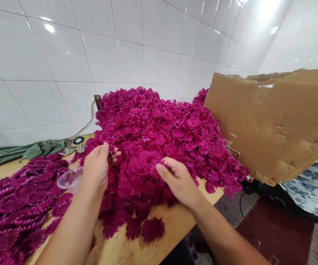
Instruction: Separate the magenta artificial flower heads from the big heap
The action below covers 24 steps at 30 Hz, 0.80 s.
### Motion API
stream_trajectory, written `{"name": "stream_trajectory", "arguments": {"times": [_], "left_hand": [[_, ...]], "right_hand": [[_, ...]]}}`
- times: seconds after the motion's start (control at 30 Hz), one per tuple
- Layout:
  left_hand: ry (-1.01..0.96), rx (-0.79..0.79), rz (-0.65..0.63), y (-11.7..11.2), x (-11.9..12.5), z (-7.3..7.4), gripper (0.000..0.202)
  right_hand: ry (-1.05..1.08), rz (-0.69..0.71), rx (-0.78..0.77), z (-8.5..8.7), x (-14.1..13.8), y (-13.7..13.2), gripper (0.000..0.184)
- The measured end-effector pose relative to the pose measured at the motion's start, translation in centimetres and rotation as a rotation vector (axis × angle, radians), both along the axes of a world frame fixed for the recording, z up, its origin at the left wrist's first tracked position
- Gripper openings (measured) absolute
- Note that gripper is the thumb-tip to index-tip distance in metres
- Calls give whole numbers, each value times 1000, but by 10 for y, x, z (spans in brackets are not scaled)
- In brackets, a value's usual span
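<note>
Fingers (161,171) of the right hand (177,180) were drawn narrow, thumb against fingertips, pinching one flower piece (156,164) at the front of the heap (161,125). The left hand's fingers (116,152) were curled close at the heap's left edge; whether they gripped anything could not be told.

Surroundings: a torn cardboard sheet (272,121) leaned over the heap's right side and hid the part behind it. A white tiled wall (65,55) stood behind the heap. A green cloth (23,151) lay along the wall at far left, with a cable (88,123) running down beside it. A clear plastic cup (70,179) lay on its side just left of the left hand (96,165), between it and the stacked rows (17,206) of the same magenta pieces at lower left. Patterned fabric (313,184) showed at far right, below the cardboard.

Material: the heap was a tall, loose mound of deep magenta pieces with toothed, daisy-like rims, resting on the wooden table (175,221) against the wall. A few loose pieces (153,228) lay flat near the table's front edge.

Pose: both forearms reached forward from the lower frame. The left hand was seen from its back, thumb upward. The right hand was turned palm leftward, wrist bent slightly inward toward the heap.
</note>
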State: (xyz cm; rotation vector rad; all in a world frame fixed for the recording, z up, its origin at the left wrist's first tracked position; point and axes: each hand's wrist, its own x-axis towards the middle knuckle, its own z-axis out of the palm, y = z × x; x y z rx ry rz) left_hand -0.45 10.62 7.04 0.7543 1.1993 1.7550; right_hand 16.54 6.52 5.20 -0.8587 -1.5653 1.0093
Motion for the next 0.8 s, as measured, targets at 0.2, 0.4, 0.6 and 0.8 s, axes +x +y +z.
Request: {"name": "stream_trajectory", "arguments": {"times": [0.2,0.4,0.6,0.8], "left_hand": [[-25,-119,-385,-23,13,2,7],[-183,-234,-670,-34,28,-4,31],[13,-78,-514,-29,27,-13,19],[258,-1,-315,-18,29,-24,42]], "right_hand": [[25,-156,-33,1,15,26,23],[-142,-325,3,-10,14,46,36],[-259,-484,184,-5,12,47,23],[-174,-141,79,5,-16,31,32]]}}
